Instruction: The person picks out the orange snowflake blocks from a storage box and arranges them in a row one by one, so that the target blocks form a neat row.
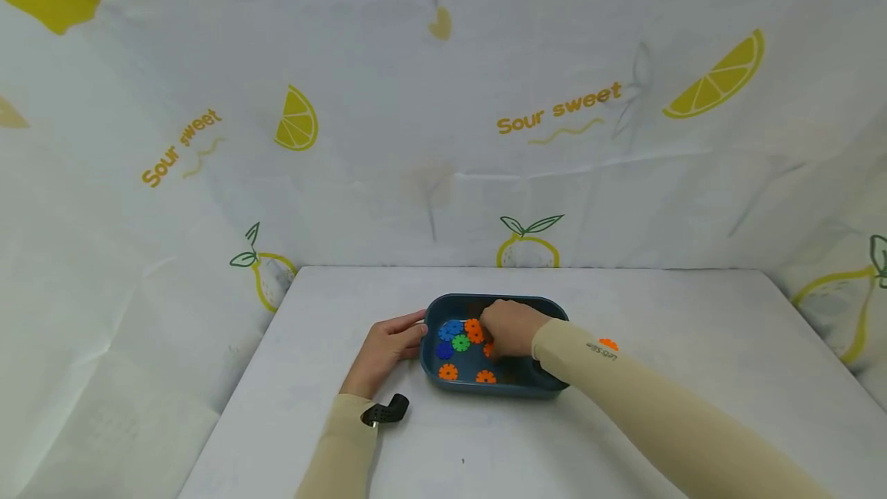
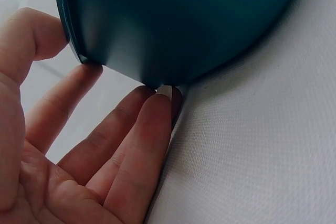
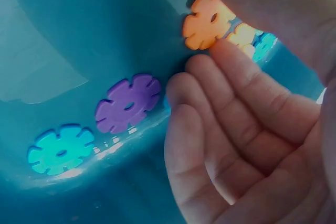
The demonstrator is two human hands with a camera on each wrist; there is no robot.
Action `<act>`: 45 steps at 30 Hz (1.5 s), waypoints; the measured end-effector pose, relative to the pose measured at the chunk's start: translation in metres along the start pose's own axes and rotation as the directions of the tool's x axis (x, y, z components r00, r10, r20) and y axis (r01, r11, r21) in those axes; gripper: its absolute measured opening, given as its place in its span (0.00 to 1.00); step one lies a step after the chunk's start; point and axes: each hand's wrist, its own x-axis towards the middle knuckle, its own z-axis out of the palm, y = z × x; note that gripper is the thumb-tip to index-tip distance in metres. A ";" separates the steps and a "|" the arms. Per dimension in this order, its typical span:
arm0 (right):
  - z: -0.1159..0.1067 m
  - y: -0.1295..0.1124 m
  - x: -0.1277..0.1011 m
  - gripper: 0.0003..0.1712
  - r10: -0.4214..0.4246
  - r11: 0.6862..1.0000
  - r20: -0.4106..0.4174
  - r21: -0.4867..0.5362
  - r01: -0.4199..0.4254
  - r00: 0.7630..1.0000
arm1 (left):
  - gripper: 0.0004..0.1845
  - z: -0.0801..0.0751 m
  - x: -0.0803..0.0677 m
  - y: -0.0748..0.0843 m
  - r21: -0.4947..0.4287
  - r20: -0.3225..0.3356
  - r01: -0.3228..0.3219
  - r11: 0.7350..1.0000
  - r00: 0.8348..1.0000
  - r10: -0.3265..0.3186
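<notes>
A dark teal tray (image 1: 495, 390) with rounded corners stands on the white table. My left hand (image 1: 381, 353) holds its left end, thumb at the rim and fingers against the outer wall. Inside the tray, my right hand (image 1: 513, 327) pinches an orange notched building disc (image 3: 202, 22) between thumb and index finger; the other fingers curl loosely. Left of that hand lie a green disc (image 1: 460, 343), a dark blue disc (image 1: 444, 350), lighter blue discs (image 1: 449, 329) and several orange ones. The right wrist view shows a purple disc (image 3: 128, 103) beside a cyan disc (image 3: 60, 150).
Another orange disc (image 1: 608, 344) lies on the table (image 1: 665, 306) right of the tray, partly behind the right sleeve (image 1: 624, 391). A black wrist strap (image 1: 386, 410) is on the left forearm. A lemon-printed white cloth (image 1: 388, 199) hangs behind the table.
</notes>
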 end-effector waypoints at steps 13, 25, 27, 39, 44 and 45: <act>-0.003 -0.005 0.000 0.15 0.036 0.999 0.034 0.020 -0.037 0.999 | 0.25 0.000 -0.001 0.001 -0.008 0.006 0.007 1.000 1.000 -0.007; -0.002 -0.001 0.003 0.15 0.058 0.998 0.048 0.037 -0.060 0.997 | 0.26 -0.001 0.002 0.000 -0.010 0.008 0.010 1.000 1.000 -0.010; -0.002 -0.001 0.003 0.15 0.057 0.998 0.052 0.034 -0.059 0.997 | 0.26 -0.002 0.002 0.000 -0.014 0.011 0.013 1.000 1.000 -0.013; -0.019 0.010 -0.007 0.13 0.001 0.986 -0.056 0.168 0.008 0.998 | 0.26 0.002 0.004 -0.001 -0.009 0.016 0.012 1.000 1.000 -0.012; -0.024 0.016 -0.017 0.16 -0.044 0.959 -0.133 0.272 0.079 0.990 | 0.25 0.000 0.003 -0.002 -0.010 0.000 0.002 1.000 1.000 -0.002; -0.025 0.018 -0.020 0.17 -0.048 0.951 -0.150 0.296 0.091 0.987 | 0.25 0.000 0.002 -0.003 -0.011 -0.004 0.002 1.000 1.000 -0.002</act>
